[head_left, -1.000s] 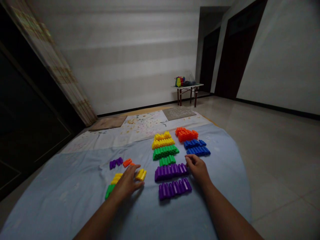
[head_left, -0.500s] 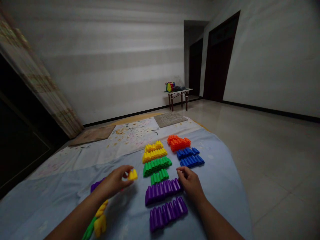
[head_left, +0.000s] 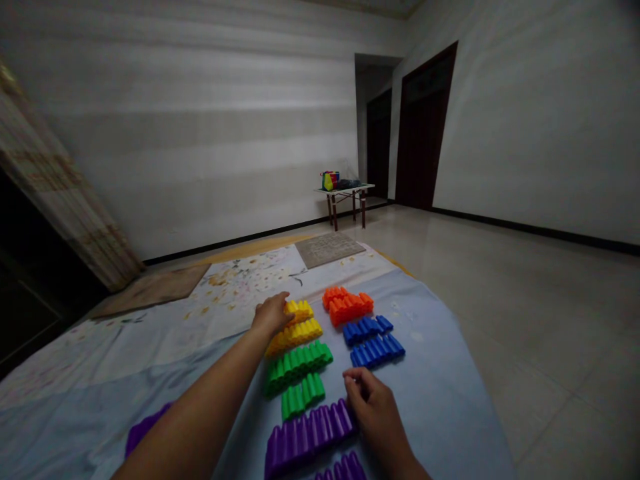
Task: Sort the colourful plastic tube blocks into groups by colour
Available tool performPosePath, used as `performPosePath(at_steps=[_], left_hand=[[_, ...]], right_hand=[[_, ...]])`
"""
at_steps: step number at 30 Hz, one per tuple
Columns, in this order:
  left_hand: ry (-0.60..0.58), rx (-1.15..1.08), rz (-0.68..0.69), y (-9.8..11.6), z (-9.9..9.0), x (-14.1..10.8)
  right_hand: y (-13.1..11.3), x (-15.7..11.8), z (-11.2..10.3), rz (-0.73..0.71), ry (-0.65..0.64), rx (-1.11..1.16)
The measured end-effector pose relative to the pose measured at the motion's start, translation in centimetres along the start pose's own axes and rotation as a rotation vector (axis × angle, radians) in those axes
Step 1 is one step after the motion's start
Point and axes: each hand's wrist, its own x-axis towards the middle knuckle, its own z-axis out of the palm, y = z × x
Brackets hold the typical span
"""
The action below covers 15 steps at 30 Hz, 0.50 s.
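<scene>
My left hand (head_left: 271,315) reaches to the far yellow row of ridged plastic pieces (head_left: 301,311), its fingers closed at the row's left end; the yellow piece in them is mostly hidden. In front lie a longer yellow row (head_left: 303,332), a green row (head_left: 301,364), a shorter green row (head_left: 304,395) and a purple row (head_left: 310,437). Beside the purple row's right end rests my right hand (head_left: 374,403), fingers curled with nothing visible in them. Orange pieces (head_left: 351,307) and blue pieces (head_left: 379,350) are grouped farther right.
Another purple row (head_left: 345,469) is cut off by the bottom edge. More purple pieces (head_left: 145,427) show behind my left forearm. A pale blue cloth (head_left: 430,393) covers the table. Against the far wall stands a small table (head_left: 345,191) with a colourful bag.
My left hand has moved forward with the yellow piece, from the open cloth to the far yellow row. The view has shifted; my right hand stays curled near the purple row.
</scene>
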Motion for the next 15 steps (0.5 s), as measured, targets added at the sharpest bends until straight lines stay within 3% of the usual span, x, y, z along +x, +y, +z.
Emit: performPosePath(at_steps=[5, 15], left_hand=[[-0.022, 0.078, -0.016, 0.3, 0.7, 1.1], [-0.063, 0.170, -0.031, 0.9, 0.4, 1.5]], right_hand=[[-0.1, 0.1, 0.2, 0.030, -0.016, -0.017], [-0.5, 0.1, 0.1, 0.042, -0.032, -0.019]])
